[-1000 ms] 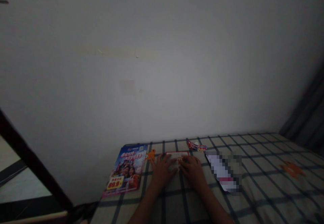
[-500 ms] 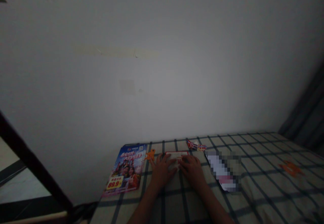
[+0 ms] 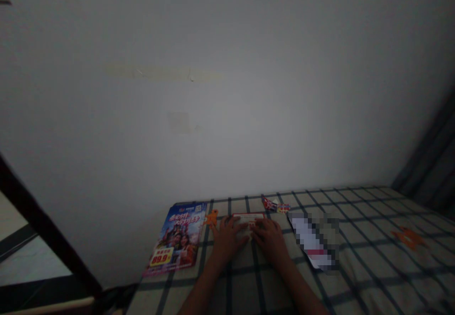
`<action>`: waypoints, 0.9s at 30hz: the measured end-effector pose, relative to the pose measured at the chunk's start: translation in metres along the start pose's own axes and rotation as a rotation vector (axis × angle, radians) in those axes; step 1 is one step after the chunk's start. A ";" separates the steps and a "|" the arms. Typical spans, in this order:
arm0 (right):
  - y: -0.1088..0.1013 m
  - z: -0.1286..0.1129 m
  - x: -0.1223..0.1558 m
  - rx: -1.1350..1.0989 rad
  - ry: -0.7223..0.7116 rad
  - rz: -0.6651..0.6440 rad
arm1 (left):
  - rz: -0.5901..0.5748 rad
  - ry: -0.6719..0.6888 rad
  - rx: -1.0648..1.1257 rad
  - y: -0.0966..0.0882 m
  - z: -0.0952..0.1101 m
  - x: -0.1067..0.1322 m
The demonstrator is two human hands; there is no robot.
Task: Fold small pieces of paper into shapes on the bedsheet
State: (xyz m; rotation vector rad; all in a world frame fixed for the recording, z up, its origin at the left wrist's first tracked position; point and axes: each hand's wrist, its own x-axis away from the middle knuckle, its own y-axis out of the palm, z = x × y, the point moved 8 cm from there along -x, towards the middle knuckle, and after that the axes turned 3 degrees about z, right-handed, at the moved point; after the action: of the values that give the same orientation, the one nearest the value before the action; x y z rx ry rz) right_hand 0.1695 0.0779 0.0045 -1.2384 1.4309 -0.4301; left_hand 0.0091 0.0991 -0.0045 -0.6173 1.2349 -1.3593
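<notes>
A small sheet of paper (image 3: 249, 216), white with a red border, lies on the checked cloth and is partly covered by my hands. My left hand (image 3: 228, 234) rests on its left side with the fingers spread and laid flat. On its right side, my right hand (image 3: 267, 233) lies with its fingers stretched over the paper, their tips near the middle. The part of the sheet under my palms is hidden. Just left of my left hand is an orange paper cutout (image 3: 211, 217).
A stack of printed flyers (image 3: 179, 236) lies at the left edge of the checked cloth (image 3: 362, 215). Crumpled printed scraps (image 3: 275, 205) sit at the back. A blurred-out pale item (image 3: 311, 241) lies to the right, and another orange piece (image 3: 408, 237) farther right. The wall (image 3: 249, 115) rises behind.
</notes>
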 end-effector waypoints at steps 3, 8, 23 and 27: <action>0.000 0.000 -0.001 -0.002 -0.002 0.000 | -0.013 0.006 -0.010 -0.005 0.001 -0.006; 0.002 0.002 -0.001 0.004 0.000 0.020 | 0.013 0.068 -0.051 -0.011 0.007 -0.013; 0.003 0.006 -0.002 -0.075 0.037 0.069 | 0.054 0.133 -0.085 -0.011 0.010 -0.011; 0.000 0.005 -0.003 -0.068 0.049 0.086 | 0.073 0.126 -0.097 -0.012 0.010 -0.010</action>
State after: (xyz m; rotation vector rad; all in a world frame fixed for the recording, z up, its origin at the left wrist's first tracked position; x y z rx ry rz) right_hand 0.1728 0.0826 0.0044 -1.2223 1.5454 -0.3574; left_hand 0.0156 0.1027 0.0118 -0.5555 1.4183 -1.2996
